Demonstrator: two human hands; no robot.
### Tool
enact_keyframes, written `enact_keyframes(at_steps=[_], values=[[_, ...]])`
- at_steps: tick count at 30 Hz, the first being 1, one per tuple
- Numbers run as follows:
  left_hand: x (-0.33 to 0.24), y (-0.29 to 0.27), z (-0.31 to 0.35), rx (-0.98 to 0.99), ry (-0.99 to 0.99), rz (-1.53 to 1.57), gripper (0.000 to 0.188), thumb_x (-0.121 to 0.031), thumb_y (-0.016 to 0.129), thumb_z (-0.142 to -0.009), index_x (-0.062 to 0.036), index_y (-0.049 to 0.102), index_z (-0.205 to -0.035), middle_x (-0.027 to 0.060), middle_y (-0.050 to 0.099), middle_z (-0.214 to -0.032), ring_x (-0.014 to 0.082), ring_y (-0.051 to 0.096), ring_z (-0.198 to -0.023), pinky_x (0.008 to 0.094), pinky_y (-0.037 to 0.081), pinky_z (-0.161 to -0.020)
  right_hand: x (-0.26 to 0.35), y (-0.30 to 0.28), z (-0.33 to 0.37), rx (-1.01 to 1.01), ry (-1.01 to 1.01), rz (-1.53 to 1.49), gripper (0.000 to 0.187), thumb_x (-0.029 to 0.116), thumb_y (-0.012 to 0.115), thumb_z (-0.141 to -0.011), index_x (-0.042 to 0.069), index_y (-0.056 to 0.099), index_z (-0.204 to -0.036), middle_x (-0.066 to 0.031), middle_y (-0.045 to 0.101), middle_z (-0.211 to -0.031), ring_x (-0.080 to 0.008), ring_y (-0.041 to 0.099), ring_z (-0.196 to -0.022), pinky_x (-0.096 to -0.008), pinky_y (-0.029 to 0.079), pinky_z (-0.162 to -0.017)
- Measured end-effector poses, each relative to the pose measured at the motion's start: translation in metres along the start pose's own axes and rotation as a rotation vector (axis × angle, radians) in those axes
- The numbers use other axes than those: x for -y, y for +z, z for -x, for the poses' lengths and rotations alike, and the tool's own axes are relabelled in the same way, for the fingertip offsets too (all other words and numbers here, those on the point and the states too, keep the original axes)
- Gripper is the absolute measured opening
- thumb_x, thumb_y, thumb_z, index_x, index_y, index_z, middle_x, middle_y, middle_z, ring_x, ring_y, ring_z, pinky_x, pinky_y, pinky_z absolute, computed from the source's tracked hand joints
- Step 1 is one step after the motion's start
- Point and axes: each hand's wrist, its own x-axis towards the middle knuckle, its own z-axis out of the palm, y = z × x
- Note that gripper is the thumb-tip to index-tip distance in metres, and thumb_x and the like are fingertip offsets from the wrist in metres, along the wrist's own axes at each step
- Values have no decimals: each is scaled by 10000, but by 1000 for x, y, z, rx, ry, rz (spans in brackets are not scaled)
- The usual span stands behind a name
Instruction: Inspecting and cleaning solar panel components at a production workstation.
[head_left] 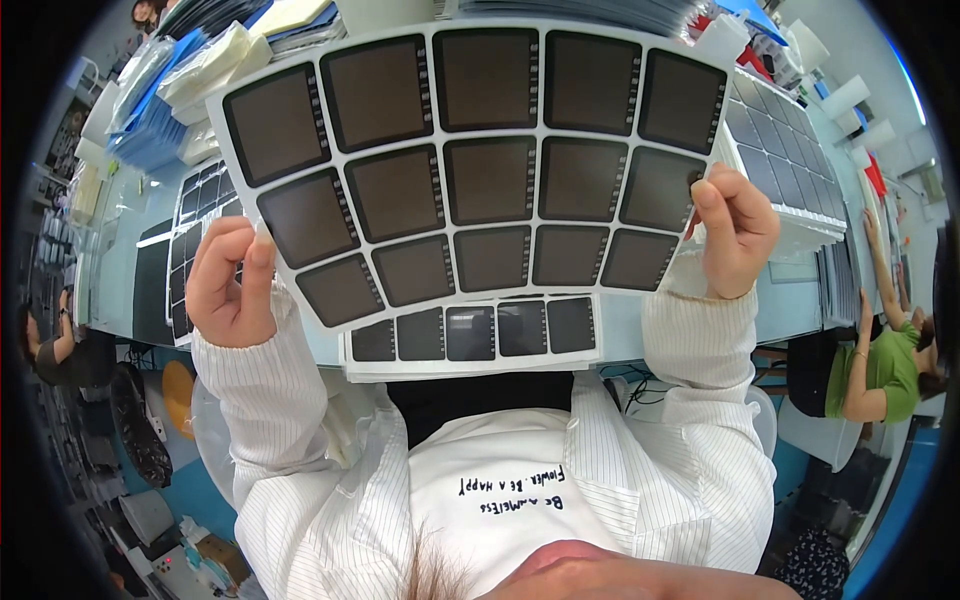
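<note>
I hold up a large white sheet [441, 160] printed with rows of dark, rounded square panels, each with small marks along one side. My left hand [232, 280] pinches its left edge near the lower corner. On the opposite edge, my right hand [737, 230] grips the sheet between thumb and fingers. The sheet is raised and tilted above the table. Below it lies a stack of similar sheets [470, 368] at the table's near edge, its upper part hidden behind the raised one.
To the right stands a thick stack of panelled sheets [785, 150]. More panelled sheets [186, 235] lie on the left of the pale table [108, 290]. Blue and white piles [160, 100] sit at the far left. A person in a green top [895, 375] is at the right.
</note>
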Motion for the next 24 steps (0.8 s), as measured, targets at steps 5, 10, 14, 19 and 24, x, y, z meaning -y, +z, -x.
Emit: enact_keyframes(at_steps=[5,10,14,19,24], values=[[-8,-4,-14,-5,53,22,104,-28,535,-853,39,545,-774,70,550,-756,88,447,-605,202,346,-545,12,-5,-10,-43,-44,43,138,72,541,-858,-26,552,-763,3,448,-633,-51,398,-540,-174,299,-462],[-13,2,-23,-20,87,48,110,-41,548,-848,36,543,-770,69,549,-751,94,451,-610,204,352,-560,21,-15,-11,-96,-112,45,103,43,582,-831,-39,573,-769,-32,499,-638,-66,451,-491,-180,343,-431],[-15,8,-22,20,115,21,116,-45,568,-834,29,531,-752,66,536,-732,100,450,-608,210,356,-560,26,-24,-1,-113,-91,77,122,67,557,-846,-30,556,-772,12,440,-640,-53,355,-579,-189,249,-528],[-23,22,-27,74,168,19,107,-7,558,-817,22,510,-726,61,501,-694,113,445,-583,211,349,-535,34,-37,9,-153,-69,110,119,49,573,-828,-32,550,-744,11,436,-618,-49,355,-550,-190,252,-503],[-39,47,-43,129,207,59,106,3,571,-799,29,507,-718,63,502,-679,109,438,-560,213,346,-521,42,-60,14,-184,-48,200,107,40,569,-828,-35,558,-751,7,464,-622,-38,384,-551,-180,273,-496]])
